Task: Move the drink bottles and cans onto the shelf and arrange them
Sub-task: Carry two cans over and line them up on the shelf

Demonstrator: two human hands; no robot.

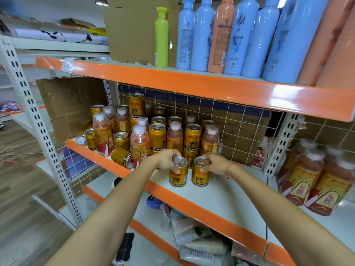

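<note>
1. The left hand (166,160) has its grip closed on a gold can (178,174): fingers curl over the silver lid and the thumb presses the near side of the wall.
2. The right hand (215,162) grips a second gold can (200,174) the same way, fingers hooked over the rim, thumb on the wall. A red string circles that wrist.
3. Both cans stand upright, just beside each other, on the white middle shelf (221,191) near its orange front lip.
4. They are smooth metal cylinders with red and black print and pull-tab tops.
5. Behind and to the left of them on the same shelf stands a crowd of matching gold cans (192,138) mixed with clear plastic bottles (140,144) holding an orange-red drink, white-capped and wrapped in gold and red labels.
6. One can (123,157) lies on its side at the front edge of that cluster; another stands stacked on top at the back.
7. A white wire grid backs the shelf, with brown cardboard boxes (242,135) behind it.
8. To the right, in the next bay, more of the same bottles (311,175) sit bundled in shrink wrap.
9. The upper shelf (192,81) carries tall glossy blue, peach and lime-green bottles (234,35) and an open cardboard box (132,31).
10. The lower shelf holds crumpled plastic packets (192,233).
</note>
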